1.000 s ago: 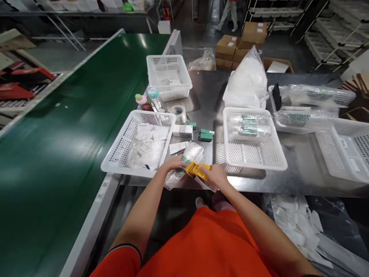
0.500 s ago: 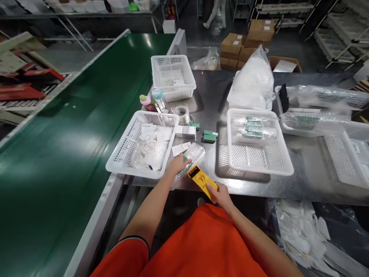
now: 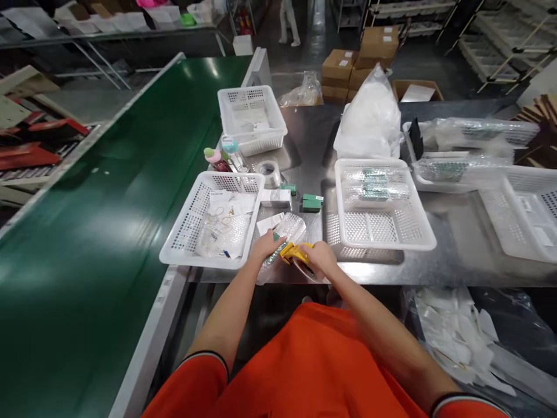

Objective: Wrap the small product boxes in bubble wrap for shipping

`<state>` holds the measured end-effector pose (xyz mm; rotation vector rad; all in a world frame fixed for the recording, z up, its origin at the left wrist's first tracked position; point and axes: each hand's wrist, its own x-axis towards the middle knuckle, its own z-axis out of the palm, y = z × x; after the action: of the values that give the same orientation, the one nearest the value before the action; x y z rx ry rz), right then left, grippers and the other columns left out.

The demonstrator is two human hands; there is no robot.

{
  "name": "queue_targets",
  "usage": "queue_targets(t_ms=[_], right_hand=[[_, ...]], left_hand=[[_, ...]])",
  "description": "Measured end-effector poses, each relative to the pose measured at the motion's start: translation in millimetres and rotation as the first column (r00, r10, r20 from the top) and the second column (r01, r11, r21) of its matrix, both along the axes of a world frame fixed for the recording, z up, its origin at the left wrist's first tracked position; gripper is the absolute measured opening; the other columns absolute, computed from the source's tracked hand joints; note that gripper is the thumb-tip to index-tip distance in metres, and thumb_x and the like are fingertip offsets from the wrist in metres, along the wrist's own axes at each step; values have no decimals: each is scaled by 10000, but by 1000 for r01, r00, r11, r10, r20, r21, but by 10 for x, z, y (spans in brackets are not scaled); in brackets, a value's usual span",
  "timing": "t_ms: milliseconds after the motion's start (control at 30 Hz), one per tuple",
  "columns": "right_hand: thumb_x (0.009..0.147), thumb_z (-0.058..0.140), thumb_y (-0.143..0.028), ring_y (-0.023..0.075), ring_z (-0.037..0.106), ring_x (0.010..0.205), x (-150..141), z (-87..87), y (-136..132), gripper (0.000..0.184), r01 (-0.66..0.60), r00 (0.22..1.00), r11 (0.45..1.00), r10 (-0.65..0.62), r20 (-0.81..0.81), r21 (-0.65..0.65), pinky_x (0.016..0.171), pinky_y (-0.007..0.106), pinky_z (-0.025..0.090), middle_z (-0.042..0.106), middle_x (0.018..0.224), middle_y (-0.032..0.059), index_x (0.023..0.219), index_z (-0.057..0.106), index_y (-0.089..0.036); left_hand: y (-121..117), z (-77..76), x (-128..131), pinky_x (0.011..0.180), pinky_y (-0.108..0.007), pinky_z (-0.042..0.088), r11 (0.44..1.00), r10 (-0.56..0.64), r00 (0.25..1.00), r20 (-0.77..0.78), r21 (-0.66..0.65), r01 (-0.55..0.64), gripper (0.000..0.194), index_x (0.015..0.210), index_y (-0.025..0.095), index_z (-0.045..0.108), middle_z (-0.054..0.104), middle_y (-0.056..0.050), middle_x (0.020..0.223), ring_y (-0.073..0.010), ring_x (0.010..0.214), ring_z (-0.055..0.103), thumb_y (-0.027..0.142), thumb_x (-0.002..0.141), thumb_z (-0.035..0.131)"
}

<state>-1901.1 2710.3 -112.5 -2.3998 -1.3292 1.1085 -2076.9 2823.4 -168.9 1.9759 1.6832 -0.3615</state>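
Note:
At the table's near edge, my left hand [image 3: 263,246] is closed on a green box in bubble wrap [image 3: 275,252]. The loose part of the bubble wrap [image 3: 292,227] lies beyond my fingers. My right hand [image 3: 321,258] grips a yellow tape dispenser [image 3: 294,253], its front end at the wrapped box and its tape roll partly hidden by the hand. A white slip [image 3: 270,223], a striped white box [image 3: 276,198] and small green boxes [image 3: 312,202] lie just past the wrap.
Left of my hands is a white basket [image 3: 174,247] with bagged small items; right, another basket [image 3: 429,239] holds bubble-wrapped green boxes. A clear tape roll [image 3: 268,172] and bottles [image 3: 232,152] stand behind. A green conveyor [image 3: 108,203] runs along the left.
My right hand has raised and turned the tape dispenser, and its front now meets the wrapped box. My left hand stays on the wrap. The view has shifted slightly.

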Motion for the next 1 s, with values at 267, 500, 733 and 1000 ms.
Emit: queue_targets(t_ms=[267, 500, 733, 1000], right_hand=[[843, 536, -556, 202, 615, 673, 793, 186, -1039, 467, 6, 996, 998, -1, -85, 59, 569, 256, 366, 679, 690, 87, 685, 685, -143], [761, 486, -714, 184, 496, 540, 2130, 383, -2191, 579, 571, 805, 718, -584, -101, 397, 495, 288, 354, 572, 581, 41, 716, 635, -157], [843, 482, -482, 266, 567, 622, 3350, -599, -2231, 345, 358, 648, 854, -518, 558, 377, 658, 389, 384, 564, 615, 106, 795, 609, -165], [873, 455, -327, 322, 641, 916, 3767, -1645, -1951, 289, 217, 675, 904, -411, 612, 368, 1006, 478, 369, 693, 870, 193, 934, 629, -104]], left_hand=[[-354, 74, 183, 1003, -489, 439, 978, -12, 993, -116, 205, 36, 951, 1454, 61, 323, 502, -294, 1420, -424, 1284, 522, 530, 734, 731], [-510, 117, 304, 945, -532, 482, 974, 76, 982, -175, 222, -36, 840, 1465, 23, 297, 551, -282, 1356, -430, 1237, 551, 390, 807, 670], [-241, 962, 691, 974, -461, 496, 946, -54, 998, 10, 321, 48, 859, 1387, 109, 395, 575, -206, 1380, -375, 1239, 576, 420, 676, 763], [-495, 1169, 3062, 909, -448, 471, 623, -728, 685, -31, 386, 680, 742, 1398, 175, 446, 611, -145, 1250, -339, 1148, 568, 260, 706, 700]])
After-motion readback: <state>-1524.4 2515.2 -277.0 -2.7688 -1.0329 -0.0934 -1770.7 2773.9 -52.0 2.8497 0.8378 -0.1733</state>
